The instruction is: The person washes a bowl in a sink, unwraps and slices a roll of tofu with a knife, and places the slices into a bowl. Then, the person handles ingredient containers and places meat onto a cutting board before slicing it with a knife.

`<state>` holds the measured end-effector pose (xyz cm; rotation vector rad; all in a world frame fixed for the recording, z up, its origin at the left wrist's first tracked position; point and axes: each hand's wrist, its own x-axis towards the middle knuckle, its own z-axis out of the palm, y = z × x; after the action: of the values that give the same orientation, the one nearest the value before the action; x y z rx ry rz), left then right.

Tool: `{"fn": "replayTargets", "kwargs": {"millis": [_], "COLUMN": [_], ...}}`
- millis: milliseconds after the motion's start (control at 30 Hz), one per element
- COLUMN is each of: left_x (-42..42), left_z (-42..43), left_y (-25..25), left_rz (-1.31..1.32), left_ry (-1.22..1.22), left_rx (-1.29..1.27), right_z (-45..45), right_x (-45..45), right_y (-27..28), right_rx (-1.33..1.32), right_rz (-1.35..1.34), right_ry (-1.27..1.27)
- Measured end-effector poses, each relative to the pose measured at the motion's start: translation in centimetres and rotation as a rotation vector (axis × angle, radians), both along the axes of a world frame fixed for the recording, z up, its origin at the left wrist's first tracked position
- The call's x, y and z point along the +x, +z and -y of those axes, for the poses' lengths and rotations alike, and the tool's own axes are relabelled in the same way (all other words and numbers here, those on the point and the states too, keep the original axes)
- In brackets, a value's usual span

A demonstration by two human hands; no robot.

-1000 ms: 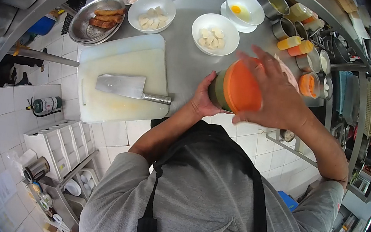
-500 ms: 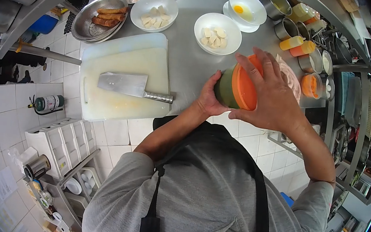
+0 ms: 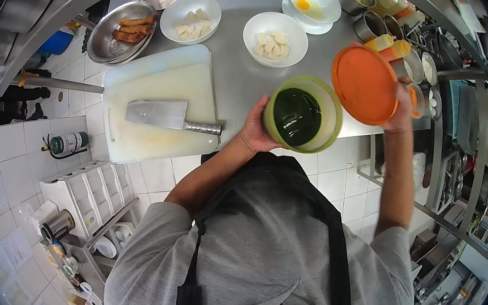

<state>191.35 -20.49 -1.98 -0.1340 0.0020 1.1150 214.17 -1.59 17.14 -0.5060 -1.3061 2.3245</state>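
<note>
My left hand [image 3: 259, 127] holds a green round container [image 3: 331, 123] by its left side, above the front edge of the steel table. Dark green liquid [image 3: 297, 117] shows inside it. To the right, my right hand [image 3: 401, 111] grips an orange lid [image 3: 365, 85] at its right edge, apart from the container. Behind the container stands a white bowl of pale chunks [image 3: 274, 47]. Left of my left hand, a cleaver [image 3: 160, 113] lies flat on a white cutting board [image 3: 160, 142].
A second bowl of pale chunks [image 3: 191, 24], a bowl with a raw egg [image 3: 311, 5], and a metal bowl of browned pieces [image 3: 132, 32] stand at the back. Squeeze bottles [image 3: 395, 50] and metal pots [image 3: 369, 26] line the right. A metal shelf post [image 3: 477, 163] rises at far right.
The orange lid has come off the green container and moved right in my right hand. The container's open top now faces up, showing the liquid.
</note>
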Motion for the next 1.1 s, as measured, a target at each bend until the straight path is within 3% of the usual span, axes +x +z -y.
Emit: {"fn": "replayTargets", "kwargs": {"millis": [33, 67, 133, 267, 333, 367, 433, 533, 600, 700, 833, 900, 967, 1100], "left_x": [-0.3, -0.5, -1.3, -2.8, -3.1, -3.1, -3.3, -3.0, -2.7, -2.1, -1.5, -1.7, -2.3, -3.6], "left_z": [0.0, -0.1, -0.3, -1.0, -1.3, -1.4, -1.7, -2.1, -2.4, -3.5, -4.8, -5.5, -5.9, -5.9], "left_y": [-0.2, -0.5, 0.0, 0.1, 0.2, 0.3, 0.5, -0.7, -0.5, 0.3, 0.8, 1.8, 2.9, 2.8], "left_rz": [0.032, 0.022, -0.023, -0.067, -0.050, -0.053, -0.069, -0.057, -0.068, -0.123, -0.077, -0.085, 0.105, 0.119], "left_ry": [0.013, 0.029, 0.050, 0.108, 0.143, 0.136, 0.155, 0.162, 0.168, 0.149, 0.150, 0.163, 0.097, 0.153], "left_rx": [0.018, -0.047, -0.043, -0.037, 0.033, 0.027, 0.035, -0.020, 0.004, 0.031, 0.055, 0.111, 0.167, 0.146], "right_z": [-0.9, -1.0, -0.9, -4.4, -6.0, -5.8, -5.4, 0.6, 3.6, 6.1, 5.7, 4.7, 3.2, -0.3], "right_x": [1.9, 2.3, 3.0, 3.2, 3.3, 4.0, 5.3, 2.9, 0.9, -3.4, -5.5, -5.8, -6.8, -10.7], "right_y": [-3.0, -5.2, -9.2, -16.9, -18.4, -18.6, -17.8, -9.0, -4.9, -2.0, -0.6, -0.2, 0.7, 2.6], "right_rx": [-0.202, -0.201, -0.474, -0.546, -0.499, -0.507, 0.244, 0.193, 0.013, 0.065, 0.091, 0.058, 0.059, 0.061], "right_rz": [-0.102, -0.102, -0.280, -0.290, 0.149, 0.148, 1.035, 0.801, 0.642, 0.738, 0.733, 0.609, 0.605, 0.549], "right_ry": [-0.129, -0.135, -0.252, -0.398, -0.724, -0.729, -0.838, -0.654, -0.359, -0.188, -0.235, -0.234, -0.244, -0.284]}}
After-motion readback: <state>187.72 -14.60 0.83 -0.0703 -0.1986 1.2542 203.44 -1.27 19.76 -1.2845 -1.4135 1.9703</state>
